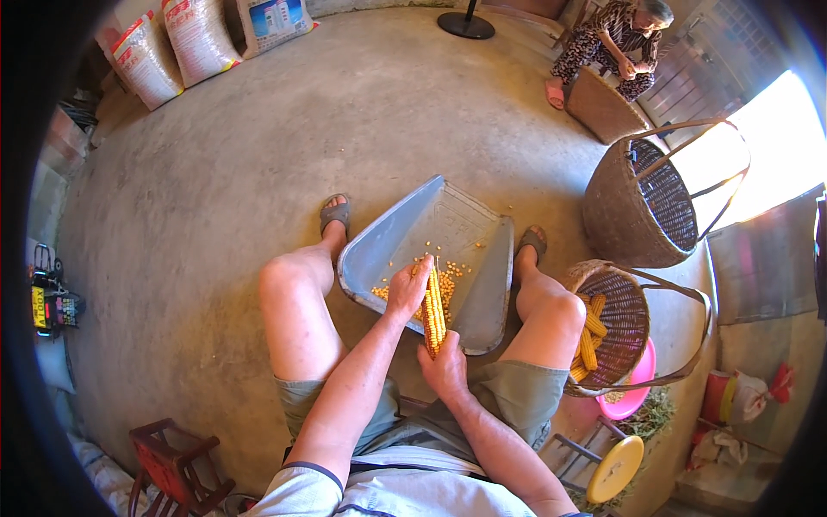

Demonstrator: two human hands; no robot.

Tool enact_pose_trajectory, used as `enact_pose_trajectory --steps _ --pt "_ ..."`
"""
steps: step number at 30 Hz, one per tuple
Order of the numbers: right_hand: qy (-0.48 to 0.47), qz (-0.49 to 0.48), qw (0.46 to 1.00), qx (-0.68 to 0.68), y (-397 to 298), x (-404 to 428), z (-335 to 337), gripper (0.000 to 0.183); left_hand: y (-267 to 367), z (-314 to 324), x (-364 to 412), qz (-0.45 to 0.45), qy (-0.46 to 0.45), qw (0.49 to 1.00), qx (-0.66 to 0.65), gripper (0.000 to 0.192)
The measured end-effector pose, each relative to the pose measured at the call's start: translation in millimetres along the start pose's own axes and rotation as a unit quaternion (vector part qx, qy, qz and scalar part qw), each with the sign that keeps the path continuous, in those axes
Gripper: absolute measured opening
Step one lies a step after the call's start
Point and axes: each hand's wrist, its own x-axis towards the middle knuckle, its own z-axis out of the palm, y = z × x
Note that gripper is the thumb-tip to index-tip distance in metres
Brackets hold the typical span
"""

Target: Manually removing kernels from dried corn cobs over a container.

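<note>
A yellow ear of corn (pixel 434 310) is held between my two hands over a grey scoop-shaped pan (pixel 481 304). My left hand (pixel 409 284) grips its upper end, near a thin pointed piece that sticks up there. The lower end is in my right hand (pixel 446 365). Loose corn kernels (pixel 455 274) lie in the pan, which rests between my feet. To the right, a wicker basket (pixel 636 323) holds several ears of corn (pixel 589 342).
A large wicker basket (pixel 607 200) stands farther right. Beyond it a person (pixel 623 52) sits by another woven basket (pixel 604 106). A pink basin (pixel 636 388), a yellow-topped stool (pixel 617 468) and a red wooden chair (pixel 171 465) are near me. Full sacks (pixel 200 45) stand at the back left.
</note>
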Motion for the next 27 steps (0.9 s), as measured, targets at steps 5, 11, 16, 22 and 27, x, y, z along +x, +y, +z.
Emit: enact_pose_trajectory --steps 5,11,16,22,27 --pt "-0.007 -0.016 1.0 -0.011 -0.8 -1.6 2.8 0.048 -5.1 1.0 -0.1 0.001 0.047 0.997 -0.067 0.049" --pt "0.0 0.004 0.999 0.045 -5.8 -0.3 1.4 0.046 -15.7 0.0 1.3 0.001 0.039 0.998 -0.049 0.049" --pt "0.017 0.033 0.998 0.047 -4.3 8.8 -1.7 0.046 -13.8 7.9 -4.2 -0.016 -0.007 0.999 -0.03 0.058" --pt "0.021 -0.001 0.999 0.026 1.9 1.8 3.7 0.047 8.2 -1.0 -3.4 -0.025 0.004 0.998 -0.049 0.058" --pt "0.005 -0.012 1.0 0.01 -2.0 -0.9 4.3 0.048 -0.2 -0.5 0.5 -0.043 0.034 0.997 -0.056 0.052"
